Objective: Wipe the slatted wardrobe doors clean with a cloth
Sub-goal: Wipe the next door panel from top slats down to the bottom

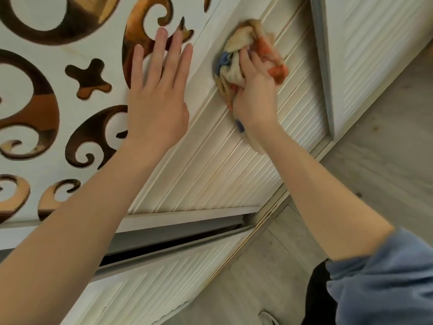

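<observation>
In the head view, the right hand (254,90) is in the upper middle of the frame. Its grip is closed around a bunched cloth (239,41), beige with orange and blue patches, and it presses the cloth against the slatted door (210,174) that runs diagonally through the centre. The left hand (157,97) lies flat with straight, spread fingers on the white cut-out panel (58,55) at the upper left, just beside the door frame. Its grip is open and it holds nothing. A second slatted door (152,282) sits at the lower middle, and a third one (375,43) at the upper right, next to the grey floor (386,148). A blue sleeve (386,277) is pushed up on the right arm. The cloth looks soft and light, so I think it bends easily into the grooves between the slats. It is best held as a bundle in the palm, as it is held here. The door seems stiff, but it probably slides, so bracing beside it makes sense.
</observation>
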